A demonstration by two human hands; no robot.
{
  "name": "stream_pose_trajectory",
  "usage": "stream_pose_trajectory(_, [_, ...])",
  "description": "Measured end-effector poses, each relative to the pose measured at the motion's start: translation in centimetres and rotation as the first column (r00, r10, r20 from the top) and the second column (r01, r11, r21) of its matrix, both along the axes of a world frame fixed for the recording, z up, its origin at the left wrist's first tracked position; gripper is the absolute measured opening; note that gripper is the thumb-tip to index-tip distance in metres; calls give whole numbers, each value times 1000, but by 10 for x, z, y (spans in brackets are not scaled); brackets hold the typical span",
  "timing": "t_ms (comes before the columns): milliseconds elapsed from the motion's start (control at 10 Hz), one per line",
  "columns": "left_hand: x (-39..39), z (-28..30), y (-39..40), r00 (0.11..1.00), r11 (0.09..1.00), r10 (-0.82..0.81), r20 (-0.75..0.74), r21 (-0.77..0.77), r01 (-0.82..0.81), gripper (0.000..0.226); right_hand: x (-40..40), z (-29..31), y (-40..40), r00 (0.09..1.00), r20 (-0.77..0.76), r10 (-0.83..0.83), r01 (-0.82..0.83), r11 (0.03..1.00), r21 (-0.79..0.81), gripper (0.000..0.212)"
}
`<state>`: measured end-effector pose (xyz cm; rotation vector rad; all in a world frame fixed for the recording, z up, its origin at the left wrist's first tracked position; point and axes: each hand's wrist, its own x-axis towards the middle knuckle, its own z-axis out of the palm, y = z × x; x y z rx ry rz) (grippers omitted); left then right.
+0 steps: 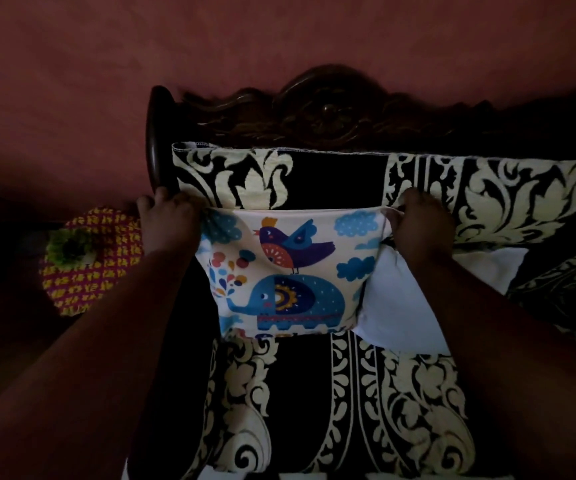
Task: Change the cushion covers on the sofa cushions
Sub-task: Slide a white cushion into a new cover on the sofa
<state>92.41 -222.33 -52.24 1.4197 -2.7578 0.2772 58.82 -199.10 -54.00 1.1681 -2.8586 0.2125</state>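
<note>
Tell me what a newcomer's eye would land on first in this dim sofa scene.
The bright elephant-and-bird cushion cover at centre stands out, held at its top corners by the left hand and right hand. A plain white cushion shows at its right edge. Around it lies the black-and-cream patterned sofa cover, under a dark carved wooden backrest.

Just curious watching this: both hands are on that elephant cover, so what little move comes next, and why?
Probably tug the elephant cover further over the white cushion. The left hand and right hand grip its top corners, and white still shows bare beside it.
</note>
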Motion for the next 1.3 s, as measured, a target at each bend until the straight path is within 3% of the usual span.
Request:
stream_pose_trajectory(100, [5, 3, 9, 995, 996, 90, -53, 33, -88, 23, 9, 6, 10, 997, 74, -32, 38, 996, -84, 38])
stream_pose_trajectory(200, [6, 12, 37, 961, 955, 215, -175, 241, -170, 36, 34, 4, 26, 966, 256, -24, 69, 983, -168, 37])
stream_pose_trajectory(300, [7, 28, 79, 893, 878, 319, -317, 454, -153, 47, 68, 6, 45, 833, 552, 38, 141, 950, -278, 42])
stream_pose_trajectory(400, [7, 62, 124, 776, 712, 482, -407, 698, -76, 56, 106, 28, 64, 648, 762, -13, 313, 916, -250, 47])
stream_pose_trajectory(500, [15, 80, 155, 720, 571, 564, -405, 821, 15, 68, 143, 63, 82, 523, 853, -7, 421, 872, -251, 61])
stream_pose_trajectory(600, [27, 95, 177, 690, 483, 614, -385, 873, 57, 76, 170, 93, 105, 453, 891, -9, 508, 824, -250, 57])
stream_pose_trajectory(700, [29, 123, 203, 729, 440, 573, -374, 891, 112, 69, 188, 113, 129, 407, 913, -17, 593, 765, -250, 54])
stream_pose_trajectory(800, [20, 145, 229, 766, 427, 489, -418, 880, 208, 69, 195, 135, 158, 391, 920, 17, 674, 676, -299, 53])
stream_pose_trajectory(900, [-1, 175, 267, 760, 410, 423, -494, 852, 326, 82, 181, 158, 205, 457, 886, -76, 639, 721, -268, 53])
stream_pose_trajectory(1000, [-33, 195, 308, 783, 360, 350, -514, 845, 395, 72, 169, 188, 260, 481, 874, -71, 721, 599, -348, 54])
stream_pose_trajectory(1100, [-72, 218, 363, 797, 377, 210, -567, 799, 469, 57, 157, 219, 330, 480, 873, -84, 813, 415, -407, 73])
stream_pose_trajectory(1200, [-110, 240, 437, 770, 339, 93, -631, 748, 571, 85, 149, 247, 416, 511, 860, -21, 824, 299, -482, 74])
stream_pose_trajectory(1300, [-146, 264, 528, 746, 252, 23, -665, 726, 640, 59, 137, 266, 516, 582, 808, -89, 800, 240, -550, 64])
